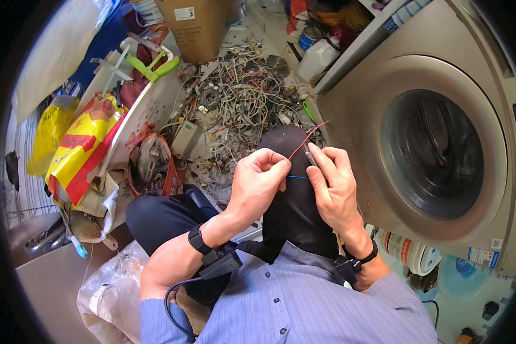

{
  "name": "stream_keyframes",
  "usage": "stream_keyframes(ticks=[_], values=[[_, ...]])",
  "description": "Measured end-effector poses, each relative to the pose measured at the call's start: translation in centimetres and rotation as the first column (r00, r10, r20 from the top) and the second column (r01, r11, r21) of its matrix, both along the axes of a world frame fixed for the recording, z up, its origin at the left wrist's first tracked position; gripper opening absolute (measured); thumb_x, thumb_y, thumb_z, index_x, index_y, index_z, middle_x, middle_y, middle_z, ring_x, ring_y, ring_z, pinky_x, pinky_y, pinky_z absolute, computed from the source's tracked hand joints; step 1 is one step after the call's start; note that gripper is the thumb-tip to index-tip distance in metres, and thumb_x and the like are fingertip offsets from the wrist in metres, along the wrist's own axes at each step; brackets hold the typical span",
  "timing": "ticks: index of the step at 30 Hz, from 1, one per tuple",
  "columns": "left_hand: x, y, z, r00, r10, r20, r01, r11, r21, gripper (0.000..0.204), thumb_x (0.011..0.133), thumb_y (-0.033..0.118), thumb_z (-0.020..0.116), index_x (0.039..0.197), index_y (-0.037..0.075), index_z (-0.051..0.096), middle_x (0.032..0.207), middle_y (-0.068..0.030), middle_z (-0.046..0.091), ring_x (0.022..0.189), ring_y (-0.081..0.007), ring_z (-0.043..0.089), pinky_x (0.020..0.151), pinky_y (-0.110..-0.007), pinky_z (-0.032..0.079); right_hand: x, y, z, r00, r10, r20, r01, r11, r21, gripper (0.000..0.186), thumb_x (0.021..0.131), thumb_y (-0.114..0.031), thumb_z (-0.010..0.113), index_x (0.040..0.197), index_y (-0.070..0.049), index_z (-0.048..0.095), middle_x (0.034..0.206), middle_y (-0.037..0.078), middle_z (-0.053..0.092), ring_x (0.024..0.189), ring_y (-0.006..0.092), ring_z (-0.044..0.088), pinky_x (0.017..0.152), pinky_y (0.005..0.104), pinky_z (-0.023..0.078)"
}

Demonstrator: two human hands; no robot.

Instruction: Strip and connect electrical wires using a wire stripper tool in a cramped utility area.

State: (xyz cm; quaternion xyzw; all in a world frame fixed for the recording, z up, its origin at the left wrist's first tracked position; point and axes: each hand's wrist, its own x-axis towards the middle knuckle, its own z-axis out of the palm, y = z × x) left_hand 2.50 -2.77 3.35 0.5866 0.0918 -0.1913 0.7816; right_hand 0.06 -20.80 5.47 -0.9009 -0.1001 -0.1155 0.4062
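My left hand point(260, 179) is closed, with thumb and forefinger pinched on a thin red wire point(311, 136). The wire's free end rises to the upper right over my dark-clad knee. A short blue wire point(297, 177) runs between the two hands, and its ends are hidden by the fingers. In my right hand point(337, 186), thumb and fingers grip a slim grey metal tool point(309, 156), like a small knife, though its exact kind is hard to make out. The tool's tip lies close beside the red wire. Both hands are just above the knee.
Ahead on the floor spreads a tangled heap of cables point(241, 86). A washing machine point(355, 109) stands close on the right. A cardboard box point(195, 34) is behind the heap. To the left are yellow and red bags point(86, 143), a red bag point(169, 172) and a metal bin point(51, 286).
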Motion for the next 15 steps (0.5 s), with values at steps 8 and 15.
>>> stream_keyframes(ticks=[8,15], values=[[0.8,1.3,1.0,0.995,-0.04,-0.09,0.047,0.996,0.071,0.014,0.092,0.013,0.066,0.089,0.0,0.069,0.066,-0.001,0.065,0.056,-0.0049,0.056,0.051,-0.022,0.04,0.8,1.1,-0.9,0.991,0.041,0.13,-0.022,0.989,-0.147,0.038,0.083,-0.009,0.078,0.121,-0.005,0.071,0.098,0.013,0.062,0.083,0.0303,0.065,0.072,0.0378,0.054],[1.0,1.5,0.6,0.996,-0.062,-0.066,0.067,0.994,0.086,0.013,0.093,0.015,0.069,0.091,0.002,0.068,0.067,0.0012,0.063,0.055,-0.003,0.052,0.048,-0.021,0.038,1.6,1.2,-0.6,0.987,0.114,0.113,-0.094,0.981,-0.167,0.039,0.076,-0.006,0.082,0.114,-0.005,0.073,0.091,0.01,0.061,0.077,0.027,0.063,0.067,0.0371,0.053]])
